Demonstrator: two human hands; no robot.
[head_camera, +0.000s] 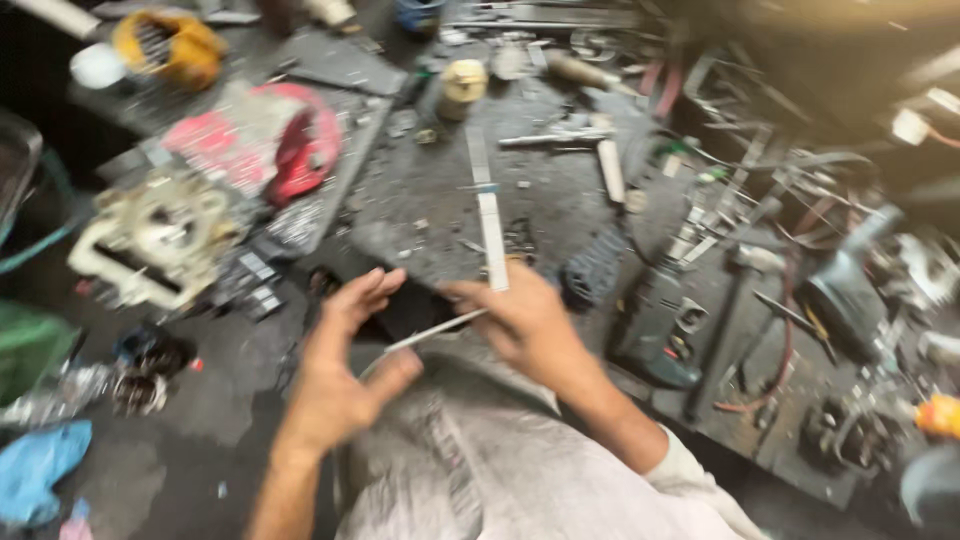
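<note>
While both hands meet over the lap, a thin pale strip (432, 332) spans between them at the edge of the cluttered bench (560, 200).

Right hand (525, 320) fingers curled shut, apparently pinching the strip's far end, low and flat, likely to steady it; left hand (345, 365) half open, fingers extended, thumb toward the strip's near end; blur hides whether it grips or only touches; strip sits tilted just above the grey cloth (480, 450) on the lap, probably kept close for control; second, longer white strip (490, 215) lies on the bench just beyond the right hand, upright in view, not held; dark drill-like tool (650, 320) rests beside the right wrist; white motor housing (160, 240) and red casing (300, 150) well apart to the left; blue rag (40, 465) on the floor by the left forearm.
</note>
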